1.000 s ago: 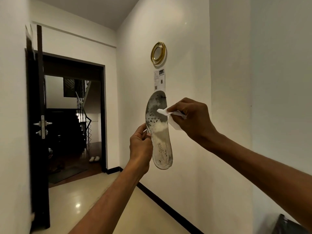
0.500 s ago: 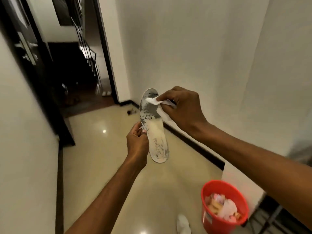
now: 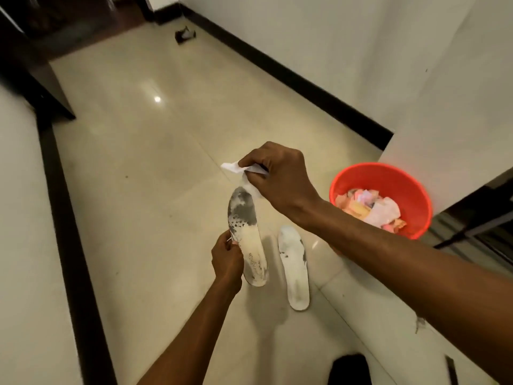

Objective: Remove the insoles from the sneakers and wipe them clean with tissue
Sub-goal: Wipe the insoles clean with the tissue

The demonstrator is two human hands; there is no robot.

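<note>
Left hand (image 3: pixel 226 258) grips insole (image 3: pixel 248 237); right hand (image 3: pixel 280 177) pinches tissue (image 3: pixel 236 168) above.

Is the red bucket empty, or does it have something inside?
Not empty. The red bucket holds crumpled pink, orange and white scraps that cover its bottom and lie below the rim. What they are exactly cannot be told.

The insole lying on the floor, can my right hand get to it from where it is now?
Probably yes. The insole on the floor lies uncovered below the right hand, with nothing between; but that hand holds a tissue.
</note>
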